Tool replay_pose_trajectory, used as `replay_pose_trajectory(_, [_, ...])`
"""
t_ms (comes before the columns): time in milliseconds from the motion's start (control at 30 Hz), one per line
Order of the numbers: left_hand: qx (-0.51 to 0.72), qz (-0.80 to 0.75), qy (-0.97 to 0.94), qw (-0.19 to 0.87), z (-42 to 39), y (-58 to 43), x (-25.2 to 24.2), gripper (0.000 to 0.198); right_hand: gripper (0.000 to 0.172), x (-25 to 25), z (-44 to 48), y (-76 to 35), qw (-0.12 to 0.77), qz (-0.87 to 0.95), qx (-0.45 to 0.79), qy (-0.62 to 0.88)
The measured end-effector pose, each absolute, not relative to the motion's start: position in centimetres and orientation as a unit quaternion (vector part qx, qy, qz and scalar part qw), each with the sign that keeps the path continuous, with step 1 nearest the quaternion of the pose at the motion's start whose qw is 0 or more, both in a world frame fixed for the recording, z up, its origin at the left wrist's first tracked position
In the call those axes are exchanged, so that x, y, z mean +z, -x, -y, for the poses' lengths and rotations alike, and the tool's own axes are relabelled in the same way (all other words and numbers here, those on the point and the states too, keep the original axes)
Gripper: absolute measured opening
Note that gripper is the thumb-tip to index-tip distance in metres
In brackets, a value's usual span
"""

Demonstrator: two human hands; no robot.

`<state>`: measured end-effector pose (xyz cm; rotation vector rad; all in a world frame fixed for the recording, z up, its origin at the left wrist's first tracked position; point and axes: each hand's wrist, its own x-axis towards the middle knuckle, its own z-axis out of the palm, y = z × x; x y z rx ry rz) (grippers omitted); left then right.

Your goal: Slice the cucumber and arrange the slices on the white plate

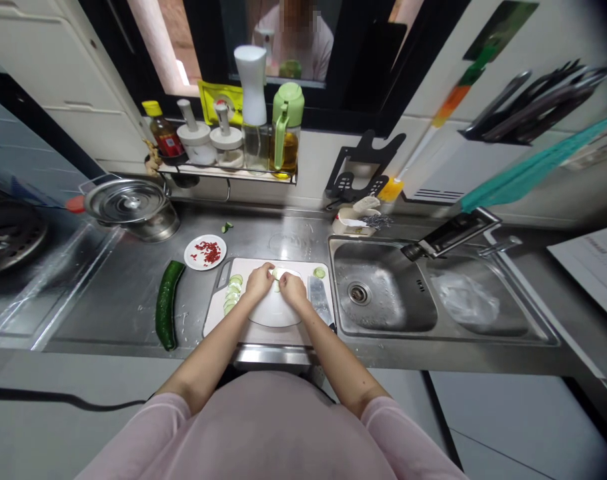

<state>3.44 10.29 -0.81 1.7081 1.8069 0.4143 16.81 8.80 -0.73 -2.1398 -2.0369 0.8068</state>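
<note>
Both my hands meet over a white plate point(276, 313) on the white cutting board point(218, 317). My left hand point(259, 281) and my right hand point(292, 288) pinch pale green cucumber slices point(278, 274) together at the plate's far rim. A row of cut slices point(232, 292) lies on the board left of the plate. One loose slice point(319, 272) sits at the board's far right corner. A cleaver point(318, 300) lies flat on the board's right side. A whole dark cucumber point(167, 303) rests on the steel counter to the left.
A small plate of chopped red chilli point(205, 252) sits behind the board. A lidded pot point(131, 208) stands far left, a sink point(383, 293) with tap point(448, 235) to the right. Bottles and jars point(253, 113) fill a wall shelf. Another person is behind the window.
</note>
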Motion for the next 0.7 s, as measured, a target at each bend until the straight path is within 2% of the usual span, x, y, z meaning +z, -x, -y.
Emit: replay_pose_trajectory(700, [0.142,-0.675,-0.667,0.28,-10.35,-3.63,-0.97,0.03,0.026,-0.01,-8.57,-16.44,-0.002,0.677,0.248,0.693])
